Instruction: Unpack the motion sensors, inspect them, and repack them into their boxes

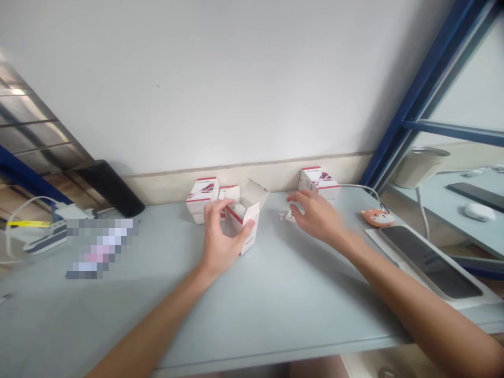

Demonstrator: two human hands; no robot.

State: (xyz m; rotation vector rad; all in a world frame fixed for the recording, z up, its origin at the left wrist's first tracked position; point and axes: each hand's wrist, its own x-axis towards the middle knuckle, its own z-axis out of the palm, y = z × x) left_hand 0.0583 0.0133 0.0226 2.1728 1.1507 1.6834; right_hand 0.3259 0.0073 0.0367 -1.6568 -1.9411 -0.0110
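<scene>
Bench front edge: the grey-blue bench [275,304] has a broad bare stretch from this edge up to the hands; forearms cross above it.
Right end: 1 dark-screened, pale-rimmed phone [431,260] lies on a flat white sheet [478,299], near the right edge.
Left end: 1 pixelated oblong item [102,249], its content hidden.
Open carton: 1 white-and-red cardboard box [250,223], flaps up, stands tilted mid-bench; its print is too blurred to read.
Left hand: the left hand [220,236] grasps that box between thumb and fingers.
Right hand: the right hand [317,215] has curled fingers, thumb and index apart; whether they touch anything, I cannot tell.
Small pieces: 2 small white pieces [281,215] show beside its fingertips.
Orange case: 1 orange animal-faced case [378,217], behind the phone.
Rear edge, left: 1 black cylinder [114,189]; then white-and-red closed cartons [202,191], at least 2, stacked.
Rear edge, right: white-and-red boxes with purple graphics [313,176], at least 2; lettering illegible.
</scene>
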